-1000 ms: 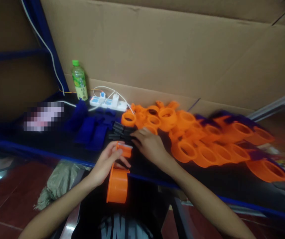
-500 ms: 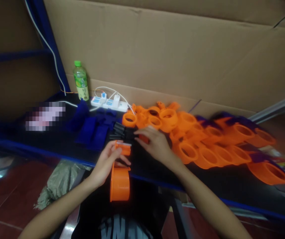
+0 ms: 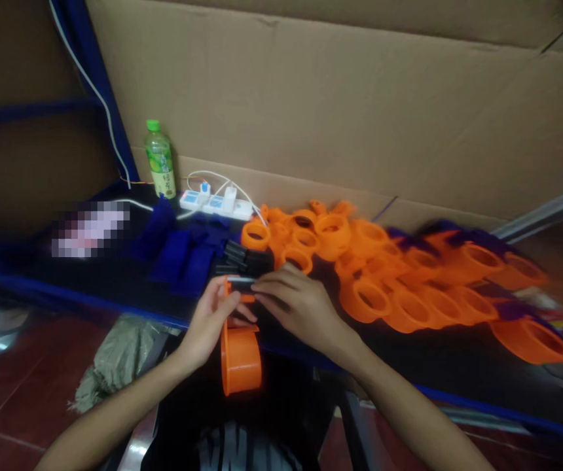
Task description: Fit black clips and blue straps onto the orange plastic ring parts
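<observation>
My left hand (image 3: 210, 324) grips an orange plastic part (image 3: 241, 356), a round cup with a bracket on top, held at the near edge of the black table (image 3: 114, 284). My right hand (image 3: 296, 304) pinches a small black piece (image 3: 241, 284) against the top of that orange part, right beside my left thumb. Just behind lies a small heap of black pieces (image 3: 245, 258). A large pile of orange ring-shaped parts (image 3: 384, 281) spreads over the table to the right of my hands.
Dark blue parts (image 3: 183, 252) lie left of the black pieces. A white power strip (image 3: 215, 203) with plugs and a green-capped bottle (image 3: 160, 160) stand at the back. Big cardboard sheets (image 3: 335, 104) lean behind the table. Red floor tiles and a crumpled sack (image 3: 114, 360) show below left.
My right hand has come back from the heap of black pieces toward me with a black piece and now meets the orange part in my left hand.
</observation>
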Action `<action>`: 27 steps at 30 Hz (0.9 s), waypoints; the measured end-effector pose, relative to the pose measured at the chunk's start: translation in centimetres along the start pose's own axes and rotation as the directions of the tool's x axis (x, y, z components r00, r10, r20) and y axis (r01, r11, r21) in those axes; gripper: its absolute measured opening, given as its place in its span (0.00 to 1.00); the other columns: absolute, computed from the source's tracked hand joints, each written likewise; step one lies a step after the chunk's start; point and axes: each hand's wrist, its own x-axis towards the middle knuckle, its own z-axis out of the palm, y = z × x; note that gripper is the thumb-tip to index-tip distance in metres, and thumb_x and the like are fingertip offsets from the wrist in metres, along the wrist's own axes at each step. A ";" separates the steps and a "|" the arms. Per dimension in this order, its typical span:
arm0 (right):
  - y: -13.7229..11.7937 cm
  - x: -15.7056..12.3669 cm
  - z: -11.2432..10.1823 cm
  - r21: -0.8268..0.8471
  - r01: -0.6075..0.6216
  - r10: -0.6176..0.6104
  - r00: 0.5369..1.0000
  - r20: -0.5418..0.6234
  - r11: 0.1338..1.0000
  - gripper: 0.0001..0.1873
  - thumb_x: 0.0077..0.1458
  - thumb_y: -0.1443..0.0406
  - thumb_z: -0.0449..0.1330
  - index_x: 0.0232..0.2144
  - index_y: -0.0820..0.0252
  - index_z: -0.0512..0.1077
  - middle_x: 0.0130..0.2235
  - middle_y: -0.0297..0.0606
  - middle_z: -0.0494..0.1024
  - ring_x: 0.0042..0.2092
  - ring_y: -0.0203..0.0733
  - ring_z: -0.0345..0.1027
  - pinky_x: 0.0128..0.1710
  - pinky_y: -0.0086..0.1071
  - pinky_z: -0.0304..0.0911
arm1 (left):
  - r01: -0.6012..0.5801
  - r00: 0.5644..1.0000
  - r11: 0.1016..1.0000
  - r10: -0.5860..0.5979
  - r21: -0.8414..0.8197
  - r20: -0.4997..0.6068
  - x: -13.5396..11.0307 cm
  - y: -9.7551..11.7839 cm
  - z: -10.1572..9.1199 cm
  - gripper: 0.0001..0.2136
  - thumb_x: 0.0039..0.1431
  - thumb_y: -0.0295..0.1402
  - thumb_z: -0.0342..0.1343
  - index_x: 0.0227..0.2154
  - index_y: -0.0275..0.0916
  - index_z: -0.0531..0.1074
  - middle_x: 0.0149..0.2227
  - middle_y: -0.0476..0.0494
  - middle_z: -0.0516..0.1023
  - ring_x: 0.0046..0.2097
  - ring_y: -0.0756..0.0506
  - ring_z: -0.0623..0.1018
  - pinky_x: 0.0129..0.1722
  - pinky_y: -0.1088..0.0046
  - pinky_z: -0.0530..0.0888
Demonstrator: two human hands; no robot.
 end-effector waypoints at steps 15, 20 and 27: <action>-1.7 -1.4 2.8 -0.085 0.039 -0.052 0.985 -0.165 0.996 0.09 0.62 0.72 0.60 0.43 0.60 0.76 0.39 0.42 0.82 0.40 0.41 0.76 0.40 0.36 0.73 | 0.029 1.000 0.993 -0.029 0.111 -0.005 -0.2 -0.4 -0.3 0.19 0.63 0.45 0.56 0.51 0.44 0.60 0.27 0.51 0.78 0.27 0.46 0.81 0.30 0.71 0.77; -1.9 -1.3 2.9 -0.008 -0.006 0.005 0.980 -0.199 1.000 0.08 0.62 0.71 0.61 0.43 0.59 0.76 0.39 0.40 0.82 0.39 0.40 0.76 0.41 0.35 0.73 | 0.031 0.999 0.997 -0.029 0.071 -0.025 -0.1 0.2 0.1 0.18 0.62 0.45 0.58 0.50 0.44 0.62 0.27 0.51 0.78 0.24 0.47 0.79 0.28 0.71 0.77; -0.7 1.2 1.9 0.024 -0.045 0.048 0.985 -0.164 0.999 0.08 0.64 0.68 0.59 0.44 0.58 0.77 0.40 0.38 0.83 0.39 0.38 0.76 0.41 0.32 0.70 | 0.090 0.995 0.985 -0.094 -0.145 -0.016 0.1 1.5 -0.1 0.14 0.63 0.43 0.56 0.46 0.44 0.63 0.28 0.47 0.80 0.24 0.43 0.81 0.24 0.67 0.79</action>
